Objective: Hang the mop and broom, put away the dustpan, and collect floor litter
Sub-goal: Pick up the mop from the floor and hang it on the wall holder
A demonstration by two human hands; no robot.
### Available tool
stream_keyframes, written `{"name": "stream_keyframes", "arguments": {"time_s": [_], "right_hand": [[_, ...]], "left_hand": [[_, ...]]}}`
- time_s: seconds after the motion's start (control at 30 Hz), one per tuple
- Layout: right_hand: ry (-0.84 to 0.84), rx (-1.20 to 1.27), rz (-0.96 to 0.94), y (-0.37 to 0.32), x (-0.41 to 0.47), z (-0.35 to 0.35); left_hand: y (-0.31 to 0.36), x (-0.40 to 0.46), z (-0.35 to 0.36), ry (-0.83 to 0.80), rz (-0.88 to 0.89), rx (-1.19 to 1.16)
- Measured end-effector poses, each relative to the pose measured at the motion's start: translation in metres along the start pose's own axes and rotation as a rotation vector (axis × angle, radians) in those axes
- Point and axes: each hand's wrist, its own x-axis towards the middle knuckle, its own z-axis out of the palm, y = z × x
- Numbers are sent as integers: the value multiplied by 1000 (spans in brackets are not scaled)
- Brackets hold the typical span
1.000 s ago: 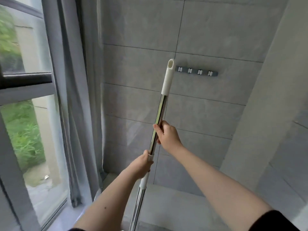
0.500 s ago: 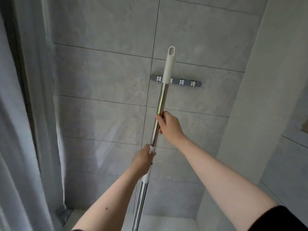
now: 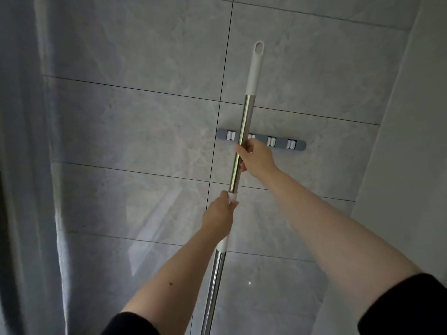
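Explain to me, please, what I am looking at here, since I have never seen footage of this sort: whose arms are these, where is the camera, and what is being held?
The camera sits on a person's head and looks forward, so the two bare arms reaching in from below are the wearer's own. Both hands grip a long metal pole with a white tip, upright; its bottom end is out of view. The right hand holds it higher up, the left hand lower, on a white collar. Behind it, on the grey tiled wall, is a grey clip rail with white clips. The pole crosses in front of the rail; whether it is clipped in cannot be told. A curtain hangs at the left.
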Motion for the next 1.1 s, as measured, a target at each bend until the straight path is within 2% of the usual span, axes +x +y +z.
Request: {"name": "stream_keyframes", "arguments": {"time_s": [0.2,0.47,0.63,0.8,0.97,1.1], "right_hand": [[32,16,-9,15,61,8],[104,23,40,44,147,25],[180,-54,-39,44,190,35],[229,-67,-71,46,213,40],[226,4,-61,43,219,47],[211,3,-69,49,217,50]], "left_hand": [[-8,60,8,51,38,-21],[-34,155,21,57,122,-245],[-46,198,25,127,205,-296],[-49,222,32,189,209,-356],[-49,230,37,263,217,-317],[-51,223,43,292,215,-374]]}}
